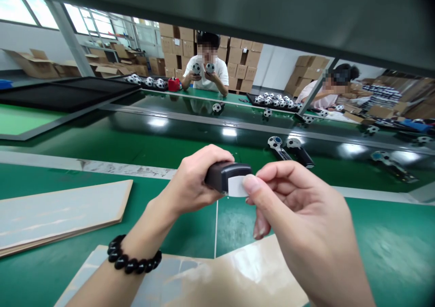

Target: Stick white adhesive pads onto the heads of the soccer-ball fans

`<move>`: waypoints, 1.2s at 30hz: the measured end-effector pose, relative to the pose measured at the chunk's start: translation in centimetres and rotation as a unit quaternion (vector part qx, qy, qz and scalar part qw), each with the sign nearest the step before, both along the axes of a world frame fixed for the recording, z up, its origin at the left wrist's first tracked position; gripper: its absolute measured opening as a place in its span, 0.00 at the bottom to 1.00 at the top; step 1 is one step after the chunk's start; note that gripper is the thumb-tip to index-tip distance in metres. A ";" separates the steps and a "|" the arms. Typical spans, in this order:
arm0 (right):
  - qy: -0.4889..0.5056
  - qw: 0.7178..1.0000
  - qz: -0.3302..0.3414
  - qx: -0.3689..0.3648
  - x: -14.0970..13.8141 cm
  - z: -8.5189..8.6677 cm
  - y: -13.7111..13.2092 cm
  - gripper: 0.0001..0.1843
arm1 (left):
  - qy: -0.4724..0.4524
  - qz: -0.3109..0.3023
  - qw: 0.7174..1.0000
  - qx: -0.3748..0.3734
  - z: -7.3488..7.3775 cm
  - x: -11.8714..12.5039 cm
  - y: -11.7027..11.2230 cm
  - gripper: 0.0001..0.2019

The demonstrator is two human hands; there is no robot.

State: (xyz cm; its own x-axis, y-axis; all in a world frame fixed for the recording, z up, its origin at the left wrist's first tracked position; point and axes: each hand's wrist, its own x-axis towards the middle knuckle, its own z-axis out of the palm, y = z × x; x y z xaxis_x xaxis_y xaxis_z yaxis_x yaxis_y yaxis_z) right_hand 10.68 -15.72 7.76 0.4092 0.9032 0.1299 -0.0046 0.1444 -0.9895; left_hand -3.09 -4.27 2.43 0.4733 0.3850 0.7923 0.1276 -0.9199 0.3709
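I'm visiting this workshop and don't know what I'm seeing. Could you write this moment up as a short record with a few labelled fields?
Left hand: grips a black piece
Right hand: pinches a white pad against it
Wrist: black bead bracelet on the left
Surface: green bench, pale sheets lying on it
Nearby: ball-topped handles
Across: co-worker holding two footballs
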 end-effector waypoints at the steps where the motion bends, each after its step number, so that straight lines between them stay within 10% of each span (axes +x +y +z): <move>1: 0.001 1.000 -0.002 0.003 0.0 0.0 0.0 0.08 | 0.000 0.000 1.000 0.003 0.0 0.0 0.0 0.11; 36: 0.009 0.999 -0.019 0.033 -0.3 -0.2 0.2 0.07 | 0.000 0.022 0.999 0.030 0.1 0.0 -0.1 0.11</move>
State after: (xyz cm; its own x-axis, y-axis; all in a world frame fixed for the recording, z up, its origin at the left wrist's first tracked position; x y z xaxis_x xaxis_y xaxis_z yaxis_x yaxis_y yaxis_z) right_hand 10.40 -15.52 7.55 0.4462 0.8764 0.1812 -0.0149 0.2097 -0.9776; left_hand -3.07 -4.33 2.51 0.4569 0.3569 0.8148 0.1686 -0.9341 0.3146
